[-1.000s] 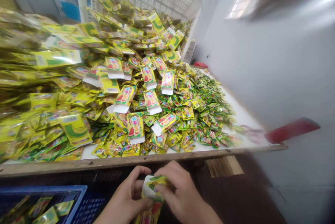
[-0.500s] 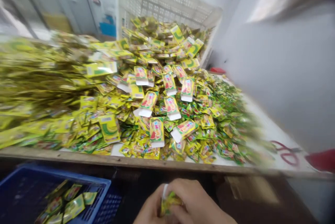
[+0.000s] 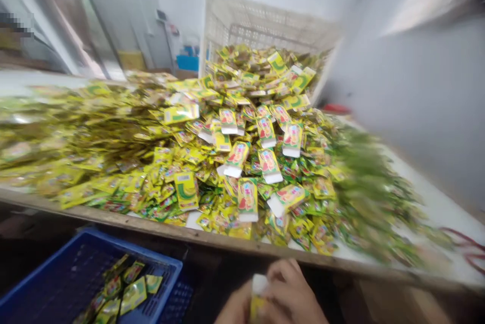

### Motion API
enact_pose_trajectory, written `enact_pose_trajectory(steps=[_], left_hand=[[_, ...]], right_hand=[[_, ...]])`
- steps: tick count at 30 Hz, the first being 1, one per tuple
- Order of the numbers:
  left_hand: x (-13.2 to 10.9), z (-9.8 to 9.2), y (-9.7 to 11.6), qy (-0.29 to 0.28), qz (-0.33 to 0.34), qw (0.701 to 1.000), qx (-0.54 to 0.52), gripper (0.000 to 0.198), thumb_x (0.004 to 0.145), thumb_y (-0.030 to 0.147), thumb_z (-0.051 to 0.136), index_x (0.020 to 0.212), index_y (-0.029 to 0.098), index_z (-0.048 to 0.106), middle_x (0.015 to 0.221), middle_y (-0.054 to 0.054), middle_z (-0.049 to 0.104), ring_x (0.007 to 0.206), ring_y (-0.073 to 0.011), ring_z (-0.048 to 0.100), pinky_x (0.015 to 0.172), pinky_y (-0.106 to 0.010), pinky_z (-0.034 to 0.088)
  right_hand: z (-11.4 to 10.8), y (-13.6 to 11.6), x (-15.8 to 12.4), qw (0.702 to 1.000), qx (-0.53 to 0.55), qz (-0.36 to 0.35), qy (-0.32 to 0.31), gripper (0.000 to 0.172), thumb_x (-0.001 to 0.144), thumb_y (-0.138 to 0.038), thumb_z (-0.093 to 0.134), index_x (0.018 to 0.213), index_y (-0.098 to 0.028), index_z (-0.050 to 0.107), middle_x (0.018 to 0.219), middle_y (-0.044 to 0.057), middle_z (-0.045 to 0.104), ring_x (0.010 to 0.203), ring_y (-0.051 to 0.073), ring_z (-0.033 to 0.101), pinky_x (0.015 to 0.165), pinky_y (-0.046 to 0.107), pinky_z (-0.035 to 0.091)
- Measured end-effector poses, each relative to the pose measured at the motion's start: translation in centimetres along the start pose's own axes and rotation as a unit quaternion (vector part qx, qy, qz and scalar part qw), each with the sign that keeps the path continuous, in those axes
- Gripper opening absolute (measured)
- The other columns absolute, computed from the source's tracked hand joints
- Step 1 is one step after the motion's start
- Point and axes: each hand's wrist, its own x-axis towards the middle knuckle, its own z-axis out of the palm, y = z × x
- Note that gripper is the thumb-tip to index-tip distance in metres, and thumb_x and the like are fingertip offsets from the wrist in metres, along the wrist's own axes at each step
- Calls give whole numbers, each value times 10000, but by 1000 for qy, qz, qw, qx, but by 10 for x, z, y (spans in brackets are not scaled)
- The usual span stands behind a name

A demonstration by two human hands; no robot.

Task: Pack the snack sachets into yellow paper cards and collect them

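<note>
Low in the view, my left hand (image 3: 235, 305) and my right hand (image 3: 293, 293) are closed around one small yellow candy box (image 3: 258, 304). Its white end flap points upward between my fingers, and the rest of it is partly hidden by them. Beyond the table edge, several similar boxes, one a pink-and-yellow box (image 3: 247, 200), lie with white flaps showing. They rest on a heap of small yellow and green packets (image 3: 212, 213). No packet can be made out in either hand.
A blue crate (image 3: 172, 262) with several yellow-green packs (image 3: 133, 296) stands below left. A white crate (image 3: 273, 15) lies tipped at the back, boxes spilling out. The wooden table edge (image 3: 227, 243) runs before my hands. Red-handled scissors (image 3: 464, 245), blurred, lie at right.
The view has swung left, so table and crates appear further right and lower. My hands still hold the box, whose white flap now shows more clearly.
</note>
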Motion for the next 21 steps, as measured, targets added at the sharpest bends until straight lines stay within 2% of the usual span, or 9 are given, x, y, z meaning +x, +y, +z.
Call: enact_pose_trajectory(steps=[3, 6, 10, 12, 14, 16, 21], left_hand=[[1, 4, -11, 7, -5, 1000, -26, 388, 655, 201, 785, 1033, 201, 696, 938, -22, 701, 934, -247, 602, 851, -333, 455], [5, 2, -21, 13, -7, 1000, -11, 437, 637, 39, 696, 1043, 200, 690, 918, -5, 697, 919, -220, 584, 844, -300, 449], [9, -3, -27, -13, -2, 1000, 9, 365, 706, 130, 725, 1061, 198, 673, 898, -3, 680, 904, -216, 587, 804, -292, 454], [10, -4, -28, -25, -9, 1000, 14, 360, 728, 198, 752, 1077, 200, 663, 920, -8, 682, 909, -217, 588, 806, -298, 457], [10, -3, -29, -30, -18, 999, 20, 351, 747, 237, 756, 1083, 202, 659, 961, -17, 692, 912, -213, 583, 809, -302, 460], [10, -3, -29, -33, -21, 999, 25, 322, 769, 262, 743, 1075, 203, 663, 960, -16, 699, 891, -202, 580, 798, -294, 462], [9, -3, -34, -20, -16, 999, 33, 364, 782, 264, 731, 1138, 236, 661, 993, -2, 717, 938, -218, 595, 846, -303, 464]], right_hand=[[3, -15, -3, 999, -18, 32, -39, 162, 696, -320, 821, 781, -254, 700, 1025, 26, 573, 1051, 247, 489, 886, 367, 427], [7, -16, -11, 996, 31, 75, -20, 182, 678, -268, 849, 770, -235, 695, 1035, 1, 566, 1036, 194, 494, 900, 308, 423], [-1, -15, -19, 995, 35, 89, 23, 392, 720, -58, 775, 1034, -265, 663, 1122, 12, 554, 1073, 175, 491, 941, 287, 410], [-10, -16, -19, 998, -20, 65, 14, 343, 747, -83, 757, 1028, -250, 654, 1131, 26, 549, 1101, 195, 467, 952, 311, 396], [-16, -15, -18, 996, -83, 41, -10, 231, 785, -171, 750, 984, -229, 648, 1111, 33, 560, 1087, 213, 460, 935, 344, 388], [-18, -14, -18, 991, -126, 34, -30, 193, 798, -255, 752, 943, -211, 632, 1060, 31, 581, 1053, 222, 463, 905, 369, 384], [-8, -8, -27, 992, -119, 46, -22, 147, 824, -301, 730, 854, -196, 631, 1105, 30, 581, 1113, 235, 435, 914, 376, 379]])
